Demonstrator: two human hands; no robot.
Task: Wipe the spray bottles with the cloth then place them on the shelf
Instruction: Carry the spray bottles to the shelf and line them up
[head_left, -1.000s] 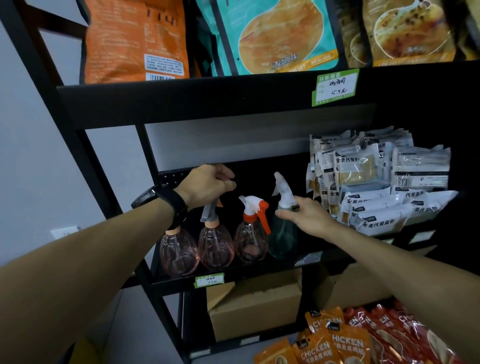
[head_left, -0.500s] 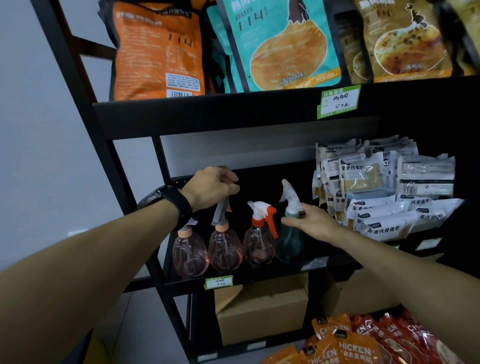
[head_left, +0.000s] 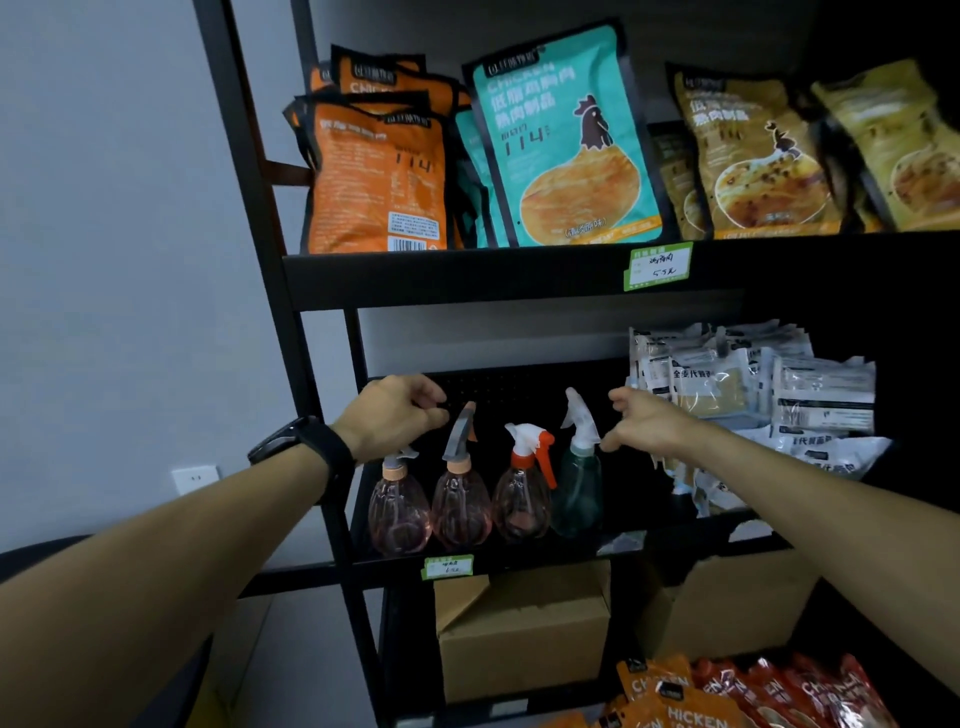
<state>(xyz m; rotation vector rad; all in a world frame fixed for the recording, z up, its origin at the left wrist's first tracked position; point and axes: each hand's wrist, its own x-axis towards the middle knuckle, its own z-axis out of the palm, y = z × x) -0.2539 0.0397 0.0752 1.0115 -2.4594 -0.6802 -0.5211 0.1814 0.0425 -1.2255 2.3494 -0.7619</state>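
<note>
Four spray bottles on the middle shelf (head_left: 519, 564): two pink with grey triggers (head_left: 399, 512) (head_left: 461, 506), one pink with an orange trigger (head_left: 522, 501), one green (head_left: 576, 496). My left hand (head_left: 392, 415) has let go of the second bottle's trigger and hovers half-curled, empty; my right hand (head_left: 641, 421) has come off the green bottle's neck, fingers loosely spread, holding nothing. No cloth is visible. I judge the row placed.
</note>
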